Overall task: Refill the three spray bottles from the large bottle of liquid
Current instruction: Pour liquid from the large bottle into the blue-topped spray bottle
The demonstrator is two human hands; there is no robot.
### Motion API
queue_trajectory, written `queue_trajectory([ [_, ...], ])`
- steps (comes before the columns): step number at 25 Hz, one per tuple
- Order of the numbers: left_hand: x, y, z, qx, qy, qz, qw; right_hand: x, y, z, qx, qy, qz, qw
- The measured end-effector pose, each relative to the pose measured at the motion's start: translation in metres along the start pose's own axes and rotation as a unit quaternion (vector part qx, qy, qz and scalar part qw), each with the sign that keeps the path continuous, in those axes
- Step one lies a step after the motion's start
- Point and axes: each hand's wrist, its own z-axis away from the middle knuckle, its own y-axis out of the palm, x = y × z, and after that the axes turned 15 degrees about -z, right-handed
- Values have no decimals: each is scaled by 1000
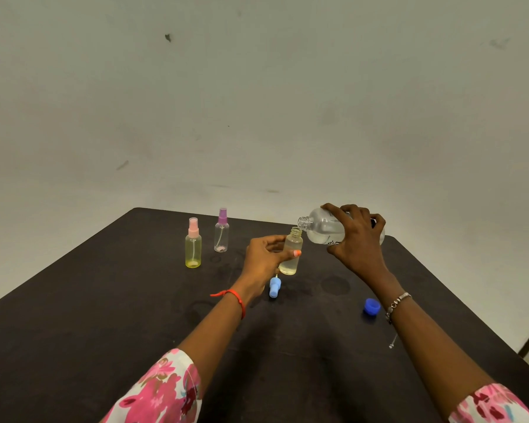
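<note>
Pink sprayer (193,248) and purple sprayer (221,232) stand aside; our left hand (261,257) pinches the open bottle (290,262), our right hand (358,242) grips the tilted large bottle (321,228).

Dark table (104,331) holds yellow bottle (193,250), purple-topped bottle (221,236), blue spray head (275,287), blue cap (372,306).

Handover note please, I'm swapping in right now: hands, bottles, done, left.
Left hand holds the open spray bottle, part full. Right hand tilts the large bottle, mouth just above its neck. Blue spray top and blue cap lie on the table. Pink-topped bottle and purple-topped bottle stand capped behind; purple looks near empty. To do: finish this fill, refit the top, do the other two, recap.
</note>
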Motion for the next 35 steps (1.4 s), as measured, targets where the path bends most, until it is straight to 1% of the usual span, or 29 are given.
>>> queue_trajectory([
  [5, 2, 2, -1, 0, -4, 6, 1000, -4, 3, 3, 23, 33, -35, 999],
  [7, 2, 2, -3, -1, -3, 12, 1000, -3, 6, 4, 28, 58, -73, 995],
  [9, 3, 2, -4, -2, -4, 20, 1000, -5, 11, 6, 24, 99, -143, 985],
  [11, 4, 1, -5, -1, -5, 21, 1000, -12, 15, 9, 4, 153, -245, 957],
  [13, 6, 0, -6, 2, -5, 24, 1000, -19, 13, 13, -28, 220, -332, 917],
  [17, 10, 1, -9, -1, -18, 32, 999, -31, 9, 23, -60, 309, -414, 854],
  [19, 12, 2, -9, -3, -21, 36, 999, -37, 12, 28, -68, 329, -433, 836],
  [23, 14, 1, -10, -3, -24, 35, 999, -44, 20, 34, -67, 347, -434, 828],
  [30, 12, -6, -9, -2, -25, 46, 999, -47, 26, 40, -58, 356, -422, 832],
  [33, 12, -8, -10, -2, -28, 49, 998, -44, 24, 33, -18, 364, -414, 834],
  [34, 11, -9, -10, -2, -27, 49, 998, -40, 22, 30, -22, 366, -408, 836],
  [35, 10, -9, -10, -3, -25, 48, 999, -33, 19, 27, -49, 350, -390, 850],
])
